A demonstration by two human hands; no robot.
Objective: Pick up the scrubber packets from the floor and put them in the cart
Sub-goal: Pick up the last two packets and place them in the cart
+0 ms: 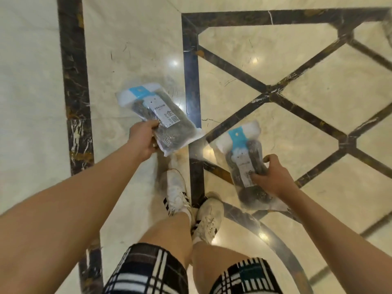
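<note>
Scrubber packets, two clear bags of dark scouring pads with blue-and-white headers, are both held above the marble floor (131, 49). One packet (158, 118) at 11 o'clock is pinched by the left hand (143, 140); the other packet (247, 164) at 3 o'clock is gripped by the right hand (272, 177). White sneakers (176, 192) stand below.

Glossy cream marble floor (131, 39) with dark veined inlay bands (73, 66) — two white striped sneakers (176, 193) near its lower middle, plaid shorts (148, 270) at the bottom edge
</note>
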